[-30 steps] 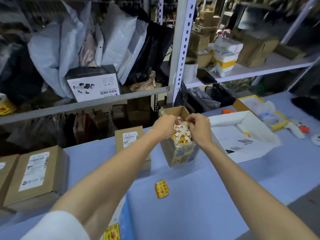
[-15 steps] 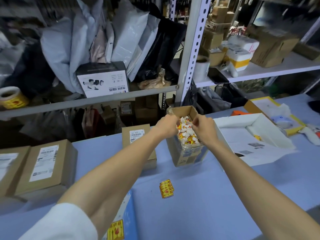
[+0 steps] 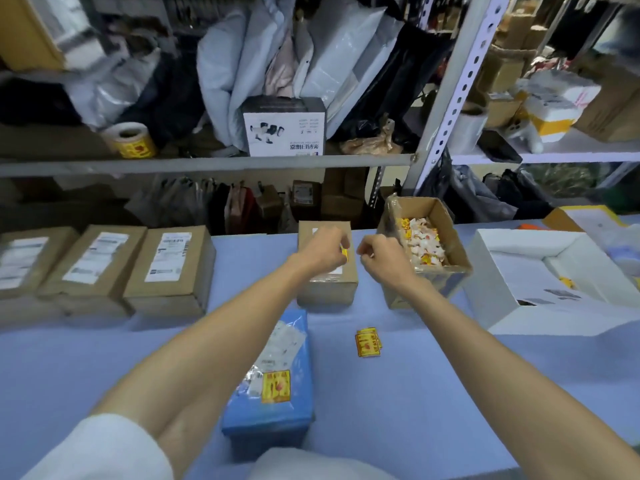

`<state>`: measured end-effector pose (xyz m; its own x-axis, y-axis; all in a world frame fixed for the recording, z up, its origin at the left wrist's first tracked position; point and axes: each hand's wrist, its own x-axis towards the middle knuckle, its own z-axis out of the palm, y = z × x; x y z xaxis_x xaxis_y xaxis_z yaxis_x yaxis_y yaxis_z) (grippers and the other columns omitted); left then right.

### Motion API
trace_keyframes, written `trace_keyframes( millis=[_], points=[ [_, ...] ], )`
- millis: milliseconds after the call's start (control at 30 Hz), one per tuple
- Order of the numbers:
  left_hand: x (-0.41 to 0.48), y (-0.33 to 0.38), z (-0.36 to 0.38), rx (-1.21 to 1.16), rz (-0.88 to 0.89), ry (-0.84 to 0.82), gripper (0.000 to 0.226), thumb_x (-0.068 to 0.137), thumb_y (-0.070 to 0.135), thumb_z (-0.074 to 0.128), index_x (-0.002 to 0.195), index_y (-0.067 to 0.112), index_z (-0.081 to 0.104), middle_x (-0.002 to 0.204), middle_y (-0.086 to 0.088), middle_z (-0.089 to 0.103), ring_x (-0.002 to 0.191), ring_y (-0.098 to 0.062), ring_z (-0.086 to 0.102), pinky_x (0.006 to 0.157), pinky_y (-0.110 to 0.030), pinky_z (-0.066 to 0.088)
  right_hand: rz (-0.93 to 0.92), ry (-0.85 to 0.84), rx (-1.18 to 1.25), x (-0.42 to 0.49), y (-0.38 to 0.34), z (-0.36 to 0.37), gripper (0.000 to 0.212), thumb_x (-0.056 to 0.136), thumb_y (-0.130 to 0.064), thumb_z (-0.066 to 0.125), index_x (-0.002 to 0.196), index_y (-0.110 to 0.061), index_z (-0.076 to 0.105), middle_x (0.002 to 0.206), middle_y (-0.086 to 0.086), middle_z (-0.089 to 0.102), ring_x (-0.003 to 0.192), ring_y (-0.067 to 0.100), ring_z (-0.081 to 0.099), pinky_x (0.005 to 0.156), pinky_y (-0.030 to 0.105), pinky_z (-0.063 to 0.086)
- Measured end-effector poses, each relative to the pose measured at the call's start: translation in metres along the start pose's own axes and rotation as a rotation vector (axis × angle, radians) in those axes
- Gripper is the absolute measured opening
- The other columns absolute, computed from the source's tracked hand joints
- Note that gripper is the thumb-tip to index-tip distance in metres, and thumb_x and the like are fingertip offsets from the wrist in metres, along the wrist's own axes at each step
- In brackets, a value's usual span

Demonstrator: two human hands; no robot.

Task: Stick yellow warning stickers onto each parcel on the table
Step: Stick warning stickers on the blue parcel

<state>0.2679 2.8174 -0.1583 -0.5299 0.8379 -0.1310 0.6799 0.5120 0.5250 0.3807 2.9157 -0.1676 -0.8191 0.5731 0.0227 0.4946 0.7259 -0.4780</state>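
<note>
Both hands have moved from the scrap carton (image 3: 456, 242) to the neighbouring parcel (image 3: 328, 289). Left hand (image 3: 323, 249) pinches a yellow sticker (image 3: 344, 253); right hand (image 3: 379, 253) curled, contents unclear. Labels unreadable.

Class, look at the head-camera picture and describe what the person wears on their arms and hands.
The left hand and the right hand are bare, without gloves. Both forearms are uncovered, with no watch or bracelet at either wrist. A white sleeve covers the left upper arm at the bottom left; no sleeve shows on the right arm.
</note>
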Motion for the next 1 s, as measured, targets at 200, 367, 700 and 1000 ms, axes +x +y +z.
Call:
trace_keyframes(
  millis=[200,367,700,1000],
  points=[
    [-0.1,-0.097,0.042,-0.096,-0.279,-0.034,0.033,0.077,0.01,0.061,0.11,0.012,0.065,0.115,-0.014,0.062,0.113,-0.031,0.056,0.092,-0.033,0.047,-0.003,-0.22,0.026,-0.047,-0.033,0.08,0.019,0.079,-0.009,0.054,0.094,-0.01,0.066,0.097,0.012,0.068,0.094,0.032,0.061,0.077,0.039,0.052],
    [-0.174,-0.137,0.078,-0.192,-0.475,0.052,0.076,0.076,0.015,0.07,0.138,0.005,0.028,0.135,-0.011,0.027,0.127,-0.034,0.029,0.103,-0.037,0.035,0.095,-0.335,0.047,-0.092,-0.033,0.127,0.035,0.083,-0.011,0.057,0.118,-0.005,0.053,0.114,0.016,0.062,0.109,0.034,0.055,0.081,0.036,0.044],
    [-0.229,-0.154,0.105,-0.674,-0.68,0.073,0.093,0.056,0.039,0.075,0.137,0.02,0.035,0.129,-0.008,0.054,0.117,-0.024,0.053,0.098,-0.038,0.045,0.244,-0.342,0.395,-0.169,-0.049,0.157,0.039,0.083,-0.023,0.061,0.11,-0.014,0.034,0.118,0.012,0.06,0.1,0.029,0.062,0.076,0.037,0.049],
    [-0.231,-0.158,0.102,-0.701,-0.672,0.158,0.06,0.077,0.017,0.078,0.126,0.009,0.046,0.118,-0.001,0.056,0.095,-0.014,0.053,0.079,-0.023,0.04,0.28,-0.378,0.628,-0.177,-0.054,0.157,0.063,0.084,-0.019,0.072,0.132,-0.02,0.031,0.119,-0.004,0.05,0.101,0.017,0.058,0.074,0.02,0.052]
  ],
)
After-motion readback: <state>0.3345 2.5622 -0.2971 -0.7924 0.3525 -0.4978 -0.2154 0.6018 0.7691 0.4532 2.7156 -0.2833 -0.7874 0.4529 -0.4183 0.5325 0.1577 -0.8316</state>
